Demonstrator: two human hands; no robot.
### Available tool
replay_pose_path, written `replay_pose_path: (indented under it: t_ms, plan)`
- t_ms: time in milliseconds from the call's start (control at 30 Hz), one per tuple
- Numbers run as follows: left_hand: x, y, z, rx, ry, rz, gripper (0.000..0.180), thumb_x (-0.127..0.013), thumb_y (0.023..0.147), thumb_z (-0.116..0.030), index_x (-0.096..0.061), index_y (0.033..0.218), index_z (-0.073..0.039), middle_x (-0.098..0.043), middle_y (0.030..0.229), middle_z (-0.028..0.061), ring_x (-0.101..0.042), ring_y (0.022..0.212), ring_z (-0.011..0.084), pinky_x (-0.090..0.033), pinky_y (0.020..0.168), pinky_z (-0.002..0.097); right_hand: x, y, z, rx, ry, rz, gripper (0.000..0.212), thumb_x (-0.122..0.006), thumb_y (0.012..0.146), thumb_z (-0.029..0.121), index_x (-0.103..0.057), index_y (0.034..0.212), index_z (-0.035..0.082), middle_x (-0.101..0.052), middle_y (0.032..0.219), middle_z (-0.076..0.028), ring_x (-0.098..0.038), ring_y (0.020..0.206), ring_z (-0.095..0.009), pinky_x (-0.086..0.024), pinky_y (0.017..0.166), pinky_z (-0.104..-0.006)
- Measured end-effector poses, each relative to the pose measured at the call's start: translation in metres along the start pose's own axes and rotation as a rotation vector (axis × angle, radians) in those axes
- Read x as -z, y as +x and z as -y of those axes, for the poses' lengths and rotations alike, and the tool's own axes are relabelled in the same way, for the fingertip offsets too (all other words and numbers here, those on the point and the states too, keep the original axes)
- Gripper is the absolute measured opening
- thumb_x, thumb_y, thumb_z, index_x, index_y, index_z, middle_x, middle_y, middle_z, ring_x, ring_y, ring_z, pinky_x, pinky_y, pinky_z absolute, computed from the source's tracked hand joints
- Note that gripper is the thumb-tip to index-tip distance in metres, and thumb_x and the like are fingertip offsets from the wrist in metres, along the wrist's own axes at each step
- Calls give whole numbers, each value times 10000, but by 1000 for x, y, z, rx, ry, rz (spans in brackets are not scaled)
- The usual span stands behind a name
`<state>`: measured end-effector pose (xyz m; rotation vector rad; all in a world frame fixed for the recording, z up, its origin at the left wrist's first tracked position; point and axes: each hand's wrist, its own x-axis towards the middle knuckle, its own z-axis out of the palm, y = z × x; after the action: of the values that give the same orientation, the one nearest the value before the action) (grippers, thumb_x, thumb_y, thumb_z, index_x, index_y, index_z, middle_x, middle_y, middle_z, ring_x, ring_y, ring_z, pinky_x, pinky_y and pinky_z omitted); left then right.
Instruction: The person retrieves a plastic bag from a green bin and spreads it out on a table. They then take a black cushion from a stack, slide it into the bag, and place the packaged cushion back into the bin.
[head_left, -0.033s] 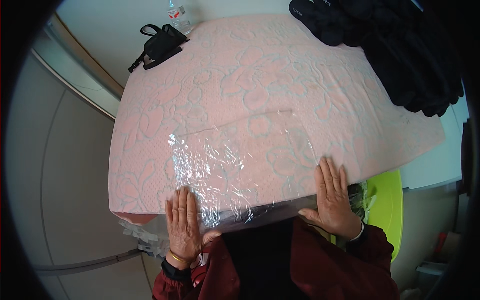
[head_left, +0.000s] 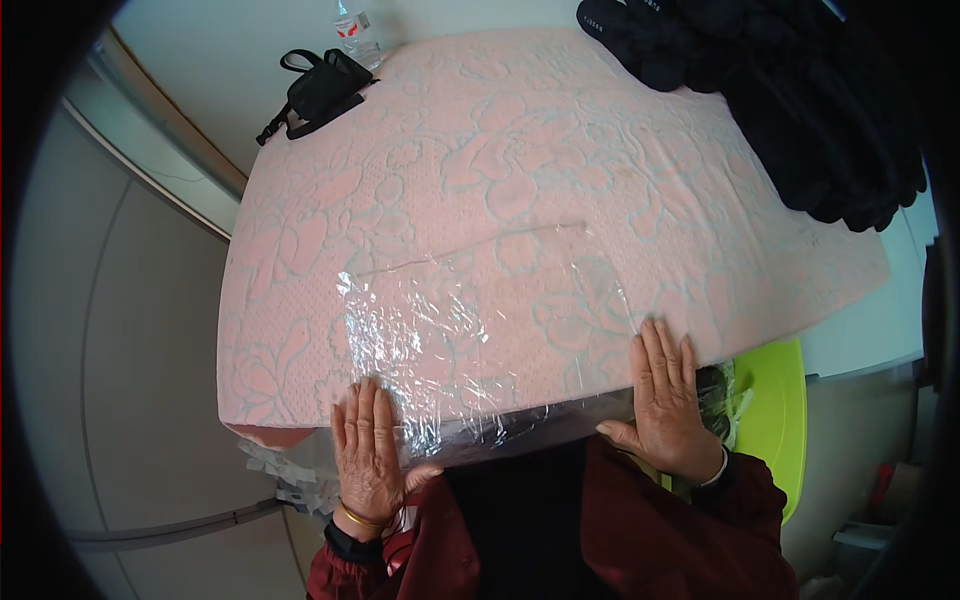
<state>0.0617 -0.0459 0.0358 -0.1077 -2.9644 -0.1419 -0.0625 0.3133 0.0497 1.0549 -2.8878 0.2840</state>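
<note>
Before you, a pale wall (head_left: pixel 220 70) rises behind the counter (head_left: pixel 420 170) with its pink floral cover; grey panels (head_left: pixel 150 340) flank your left.

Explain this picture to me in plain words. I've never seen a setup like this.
There is no machine here, just a person's bare left hand and right hand. A wide fisheye camera on the person's head looks down, so straight edges bend. A pink patterned cloth covers the surface. Clear plastic lies over its near edge, with one open hand at each side, fingers extended. Farther back are a black pouch, a clear bottle and black soft items.
</note>
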Motion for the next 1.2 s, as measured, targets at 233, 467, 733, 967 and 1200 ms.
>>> replay_pose_path:
  t_ms: [233,467,733,967,1200]
  plan:
    - [2,0,3,-37,7,-12,1097,-446,832,-806,-313,1501,53,-338,1558,245,-301,1462,413,-162,1183,596,5,44,22,170,128,-101,876,-649,865,521,-355,1495,-11,-230,1593,-261,-218,1487,-417,-123,1180,-633]
    - [14,21,-26,-26,76,49,1085,-494,825,-775,-316,1498,57,-336,1561,242,-292,1467,409,-161,1188,592,-16,74,33,246,133,-67,836,-658,841,554,-417,1492,88,-239,1601,-222,-190,1499,-402,-115,1187,-628]
    - [-8,90,-82,-336,-194,32,1108,-517,815,-758,-313,1483,103,-322,1554,283,-308,1460,416,-206,1197,525,-10,74,21,259,94,19,925,-584,868,617,-342,1506,-8,-221,1605,-234,-163,1511,-393,-81,1202,-607]
    - [8,84,-15,-219,-123,67,1146,-518,799,-791,-324,1468,119,-321,1545,303,-312,1451,436,-201,1196,523,7,72,-18,204,154,119,985,-549,899,604,-214,1535,-71,-199,1613,-243,-152,1517,-380,-77,1219,-553]
    - [14,74,32,-131,-14,53,1208,-494,775,-847,-318,1463,131,-311,1538,318,-298,1444,463,-204,1187,540,7,70,-36,166,117,95,932,-539,937,533,-178,1538,-81,-195,1613,-243,-152,1518,-373,-80,1218,-549]
